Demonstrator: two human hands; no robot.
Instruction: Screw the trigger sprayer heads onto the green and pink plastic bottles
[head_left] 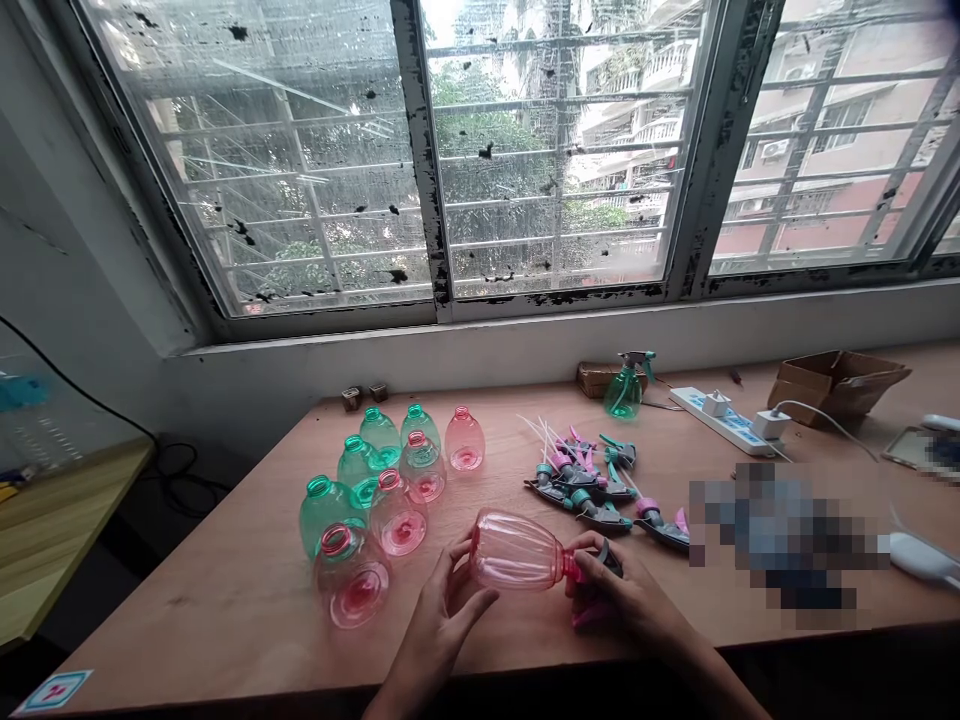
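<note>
A pink ribbed plastic bottle lies on its side between my hands, near the front edge of the wooden table. My left hand cups the bottle's base with its fingers curled round it. My right hand is closed on the pink and grey spray head at the bottle's neck. To the left stands a cluster of several empty pink and green bottles. Behind my right hand lies a pile of loose spray heads with white tubes.
A finished green spray bottle stands at the back by the wall. A white power strip with a charger, a cardboard box and a blurred patch lie to the right. A barred window runs behind the table. A second table stands at the left.
</note>
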